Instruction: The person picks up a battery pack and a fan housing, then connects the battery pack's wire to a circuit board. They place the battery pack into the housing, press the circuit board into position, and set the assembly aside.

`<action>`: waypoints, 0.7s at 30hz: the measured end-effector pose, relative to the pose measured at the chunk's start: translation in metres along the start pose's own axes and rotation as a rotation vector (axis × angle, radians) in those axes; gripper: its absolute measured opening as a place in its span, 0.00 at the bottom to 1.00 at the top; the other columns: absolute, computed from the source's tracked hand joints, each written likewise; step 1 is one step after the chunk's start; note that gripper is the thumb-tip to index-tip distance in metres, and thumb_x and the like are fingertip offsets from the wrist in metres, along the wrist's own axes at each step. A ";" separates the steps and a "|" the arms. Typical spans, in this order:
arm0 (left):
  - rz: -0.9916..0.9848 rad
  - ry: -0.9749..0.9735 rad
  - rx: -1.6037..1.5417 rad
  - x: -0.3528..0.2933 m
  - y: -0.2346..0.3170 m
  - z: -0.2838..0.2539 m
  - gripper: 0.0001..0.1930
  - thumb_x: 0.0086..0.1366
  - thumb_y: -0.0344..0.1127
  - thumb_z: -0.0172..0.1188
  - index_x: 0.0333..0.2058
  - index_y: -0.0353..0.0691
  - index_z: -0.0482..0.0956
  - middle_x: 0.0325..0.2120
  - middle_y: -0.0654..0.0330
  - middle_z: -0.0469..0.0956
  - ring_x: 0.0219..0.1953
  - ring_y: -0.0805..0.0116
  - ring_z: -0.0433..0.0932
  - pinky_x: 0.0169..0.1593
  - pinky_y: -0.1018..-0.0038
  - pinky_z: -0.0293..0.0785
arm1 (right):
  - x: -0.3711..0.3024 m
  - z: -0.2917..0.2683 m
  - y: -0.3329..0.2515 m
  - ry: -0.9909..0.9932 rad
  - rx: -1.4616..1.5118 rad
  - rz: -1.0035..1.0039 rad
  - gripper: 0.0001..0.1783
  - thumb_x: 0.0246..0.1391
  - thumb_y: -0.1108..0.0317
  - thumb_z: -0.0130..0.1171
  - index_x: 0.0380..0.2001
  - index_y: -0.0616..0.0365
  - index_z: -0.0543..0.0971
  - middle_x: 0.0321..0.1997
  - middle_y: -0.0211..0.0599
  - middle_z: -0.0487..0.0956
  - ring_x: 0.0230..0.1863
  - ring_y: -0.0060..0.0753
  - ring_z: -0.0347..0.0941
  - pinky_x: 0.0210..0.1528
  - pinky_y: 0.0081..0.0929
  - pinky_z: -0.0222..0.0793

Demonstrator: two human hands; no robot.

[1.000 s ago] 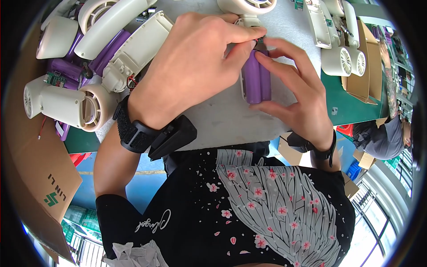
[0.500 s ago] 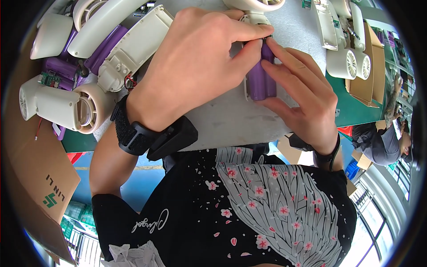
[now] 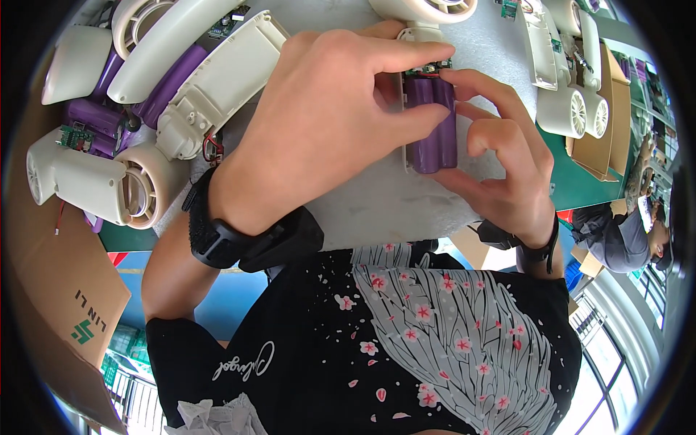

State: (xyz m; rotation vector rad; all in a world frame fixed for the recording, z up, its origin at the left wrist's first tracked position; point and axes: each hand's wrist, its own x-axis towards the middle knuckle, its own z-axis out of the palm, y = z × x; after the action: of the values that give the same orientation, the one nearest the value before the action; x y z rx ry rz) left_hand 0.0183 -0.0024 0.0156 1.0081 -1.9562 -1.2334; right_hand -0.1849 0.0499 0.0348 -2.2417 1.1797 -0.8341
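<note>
A purple two-cell battery pack (image 3: 428,148) lies lengthwise in the open handle of a white handheld fan (image 3: 420,34), on the grey work surface. At its far end a small green circuit board (image 3: 428,71) with a red wire shows between my hands. My left hand (image 3: 326,109) grips the fan from the left, its thumb across the cells and its index finger stretched over the board; its other fingers are mostly hidden. From the right, my right hand (image 3: 515,156) closes on the pack, one fingertip by the board end and the thumb at the near end.
White fan shells (image 3: 90,177), purple battery packs (image 3: 98,116) and an open white handle shell (image 3: 225,69) crowd the left side. More fan parts (image 3: 562,109) lie at the far right by a cardboard box (image 3: 612,109). A large carton (image 3: 65,290) stands at left; a person (image 3: 616,235) sits far right.
My left thumb has moved down the cells, and my right fingers have shifted toward the pack's right side and bent more. The board and red wire now show.
</note>
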 end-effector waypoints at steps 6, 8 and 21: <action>-0.057 -0.013 -0.076 -0.002 0.002 -0.001 0.25 0.53 0.27 0.69 0.52 0.45 0.80 0.27 0.64 0.80 0.28 0.81 0.76 0.38 0.82 0.77 | 0.003 -0.008 -0.004 -0.152 -0.013 0.077 0.33 0.23 0.85 0.75 0.31 0.55 0.63 0.57 0.58 0.68 0.50 0.47 0.72 0.54 0.47 0.77; -0.056 -0.017 -0.069 -0.002 0.002 0.000 0.25 0.53 0.27 0.69 0.52 0.45 0.80 0.28 0.64 0.81 0.28 0.81 0.77 0.38 0.82 0.77 | 0.003 -0.008 -0.005 -0.162 -0.010 0.087 0.34 0.23 0.85 0.75 0.31 0.55 0.63 0.57 0.57 0.68 0.50 0.46 0.72 0.54 0.47 0.77; -0.048 0.046 -0.081 0.003 0.001 0.007 0.23 0.52 0.25 0.70 0.49 0.42 0.81 0.33 0.59 0.84 0.30 0.77 0.81 0.37 0.81 0.78 | 0.015 -0.001 -0.012 -0.150 -0.116 0.218 0.37 0.20 0.85 0.74 0.41 0.55 0.70 0.53 0.44 0.68 0.52 0.46 0.71 0.52 0.36 0.76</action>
State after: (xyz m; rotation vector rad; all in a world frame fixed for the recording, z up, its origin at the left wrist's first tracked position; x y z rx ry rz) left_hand 0.0107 -0.0012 0.0139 1.0386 -1.8421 -1.2939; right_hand -0.1729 0.0435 0.0477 -2.1717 1.3998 -0.5160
